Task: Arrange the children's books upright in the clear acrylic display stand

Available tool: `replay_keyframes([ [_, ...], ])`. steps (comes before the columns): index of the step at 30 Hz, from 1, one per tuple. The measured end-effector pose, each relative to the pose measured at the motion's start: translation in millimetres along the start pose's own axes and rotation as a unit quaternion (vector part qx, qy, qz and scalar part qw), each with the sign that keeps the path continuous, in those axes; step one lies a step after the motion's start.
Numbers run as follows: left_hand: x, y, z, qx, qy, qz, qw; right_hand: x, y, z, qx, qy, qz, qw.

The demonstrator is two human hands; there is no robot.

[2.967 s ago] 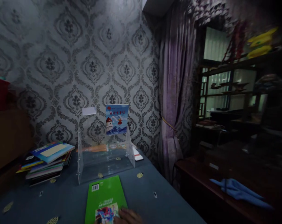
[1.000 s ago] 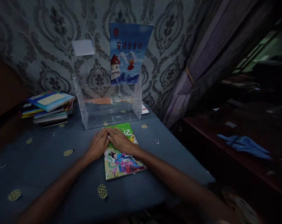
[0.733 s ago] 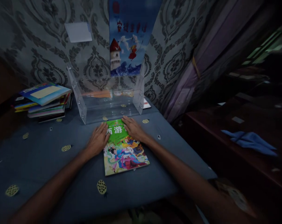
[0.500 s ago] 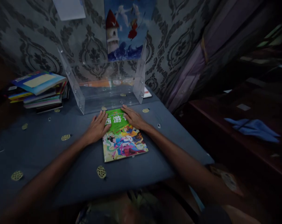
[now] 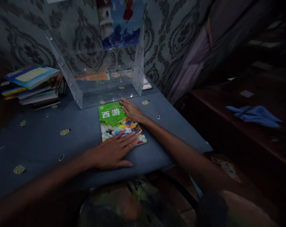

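A picture book [image 5: 112, 118] with a green top and colourful cartoon figures lies flat on the blue-grey tablecloth [image 5: 83, 132]. Across its lower edge my left hand [image 5: 116, 149] rests with fingers stretched, covering part of the cover and some cloth. My right hand [image 5: 132, 111] lies along the book's upper right side, fingers extended and hiding the last character of the white title. Neither hand grips anything. Just behind the book stands a clear acrylic rack [image 5: 78, 99] with upright side panels.
A stack of books [image 5: 38, 91] lies on the table's left side. Beyond the rack is a patterned wall with a castle picture [image 5: 121, 28]. A tied purple curtain [image 5: 192, 63] hangs to the right, and a blue cloth [image 5: 254, 116] lies on a dark red surface.
My left hand has moved from the book's upper left side down to its lower edge. The right hand stays at the upper right. My view has tilted slightly downward.
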State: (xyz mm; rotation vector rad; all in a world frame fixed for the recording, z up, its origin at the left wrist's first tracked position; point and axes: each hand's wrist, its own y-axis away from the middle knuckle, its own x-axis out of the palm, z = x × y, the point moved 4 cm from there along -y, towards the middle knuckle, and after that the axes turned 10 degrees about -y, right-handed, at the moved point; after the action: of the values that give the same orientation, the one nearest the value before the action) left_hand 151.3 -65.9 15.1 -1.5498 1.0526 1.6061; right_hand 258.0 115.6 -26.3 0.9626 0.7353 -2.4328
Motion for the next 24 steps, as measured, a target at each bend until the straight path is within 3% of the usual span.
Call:
replay_keyframes([
  [7, -5.4, -44.6, -10.4, 0.055, 0.126, -0.11, 0.984, -3.9, -0.4, 4.7, 0.013, 0.01, 0.017, 1.0],
  [14, -9.9, -40.6, -13.5, 0.04, 0.19, -0.157, 0.968, -10.0, 3.6, 29.0, 0.023, 0.119, 0.051, 0.991],
  [18, -19.6, -27.5, -13.4, 0.045, 0.143, -0.2, 0.968, 2.2, 18.9, 59.3, -0.037, 0.128, 0.097, 0.986],
  [21, -28.4, -12.9, -1.6, -0.007, 0.079, -0.29, 0.954, 16.5, 33.9, 79.9, -0.107, 0.081, 0.155, 0.979],
  [24, -29.5, 1.7, 25.1, -0.124, 0.019, -0.359, 0.925, 21.0, 40.9, 92.0, -0.15, 0.041, 0.183, 0.971],
])
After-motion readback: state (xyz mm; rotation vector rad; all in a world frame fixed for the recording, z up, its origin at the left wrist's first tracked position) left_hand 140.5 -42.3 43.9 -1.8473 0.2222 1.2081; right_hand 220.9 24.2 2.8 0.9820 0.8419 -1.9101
